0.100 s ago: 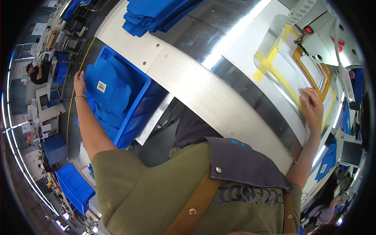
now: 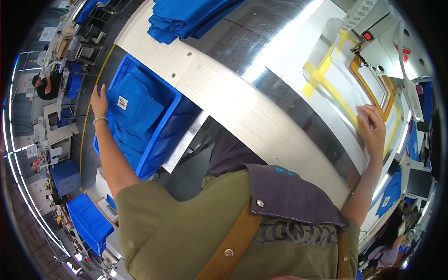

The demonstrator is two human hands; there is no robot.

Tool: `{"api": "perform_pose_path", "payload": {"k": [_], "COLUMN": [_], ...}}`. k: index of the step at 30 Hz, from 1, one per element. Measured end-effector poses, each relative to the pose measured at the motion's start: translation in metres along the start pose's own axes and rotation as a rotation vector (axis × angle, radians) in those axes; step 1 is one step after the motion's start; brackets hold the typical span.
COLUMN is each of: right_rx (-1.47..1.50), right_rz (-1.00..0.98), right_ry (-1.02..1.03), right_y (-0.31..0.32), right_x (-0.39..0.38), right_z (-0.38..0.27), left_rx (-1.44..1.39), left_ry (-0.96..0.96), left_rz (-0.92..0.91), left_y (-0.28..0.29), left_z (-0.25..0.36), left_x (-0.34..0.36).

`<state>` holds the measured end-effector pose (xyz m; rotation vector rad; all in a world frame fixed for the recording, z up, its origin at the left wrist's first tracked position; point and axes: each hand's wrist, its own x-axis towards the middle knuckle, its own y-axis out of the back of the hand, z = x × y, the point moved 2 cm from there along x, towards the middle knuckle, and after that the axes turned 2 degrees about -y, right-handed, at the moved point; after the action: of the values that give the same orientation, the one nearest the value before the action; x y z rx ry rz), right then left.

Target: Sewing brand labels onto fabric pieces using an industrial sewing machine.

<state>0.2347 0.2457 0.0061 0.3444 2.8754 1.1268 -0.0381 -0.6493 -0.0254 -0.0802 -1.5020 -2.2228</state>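
Note:
My left hand [image 2: 99,102] is open beside the blue bin [image 2: 172,114], its fingers clear of the fabric. Inside, blue fabric pieces [image 2: 137,105] lie heaped, the top one bearing a white label [image 2: 122,102]. On the right, my right hand [image 2: 373,130] rests with bent, slightly parted fingers on the white template [image 2: 345,88] marked with yellow tape [image 2: 316,77], just below an orange frame [image 2: 385,111] under the white machine head [image 2: 389,49].
A stack of blue fabric [image 2: 186,18] sits on the metal table [image 2: 219,102] at the top. At left, a co-worker [image 2: 44,88] is by other workbenches, with an empty-looking blue bin [image 2: 87,220] nearer me. More blue pieces [image 2: 389,193] hang at right.
My left hand has let go of the labelled blue piece and moved slightly right and down; that piece has settled rightward into the bin. My right hand stays where it was.

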Motion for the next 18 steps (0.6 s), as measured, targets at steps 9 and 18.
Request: {"api": "perform_pose_path", "payload": {"k": [9, 18], "right_rx": [-0.038, -0.006], "right_rz": [-0.008, 0.117], "right_ry": [0.019, 0.072], "right_y": [0.001, -0.002], "right_x": [-0.001, 0.001], "right_z": [-0.012, -0.016], "left_rx": [0.129, 0.144], "left_ry": [-0.188, -0.192], "left_rz": [0.034, -0.112], "left_y": [-0.054, -0.035], "left_z": [0.064, 0.031], "left_x": [-0.126, -0.074]}}
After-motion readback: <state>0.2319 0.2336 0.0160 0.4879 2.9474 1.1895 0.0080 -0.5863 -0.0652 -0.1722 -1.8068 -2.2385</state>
